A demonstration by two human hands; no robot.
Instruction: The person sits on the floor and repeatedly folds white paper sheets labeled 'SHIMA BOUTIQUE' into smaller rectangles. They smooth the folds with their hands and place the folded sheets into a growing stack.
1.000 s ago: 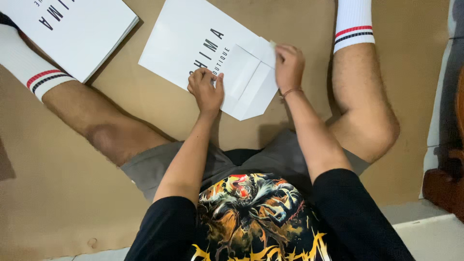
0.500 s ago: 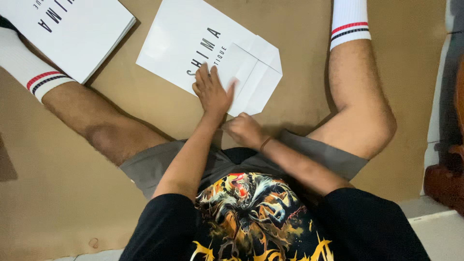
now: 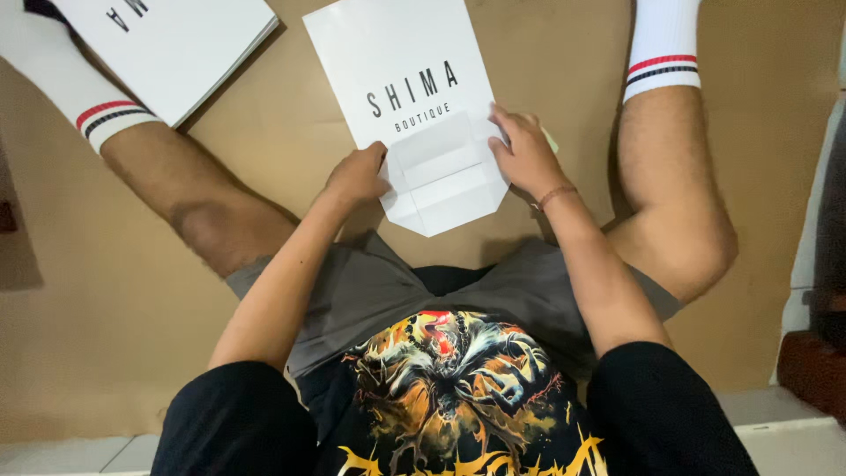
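- The left hand (image 3: 357, 176) rests curled at the left edge of the folded bottom of a white paper bag (image 3: 414, 97); its fingers press on the paper, closed loosely, and whether they pinch the edge cannot be told.
- The right hand (image 3: 526, 154) lies flat on the bag's right edge, fingers spread and pressing down, clasping nothing. A thin band circles its wrist.
- The bag lies flat on the floor (image 3: 115, 291), between the person's spread legs, its folded bottom nearest the body, its printed face up and its open end pointing away.
- A small pale green bit shows just past the right hand, at the bag's right edge; what it is cannot be told.
- A stack of like white bags (image 3: 185, 44) lies up and left of the bag, well apart from it, beside the left leg.
- The floor is covered with plain brown sheeting, like cardboard.
- Right of the bag, beyond the right leg, the brown cover ends at pale tile and a dark wooden thing.
- White socks with red and dark stripes flank the bag on both sides.
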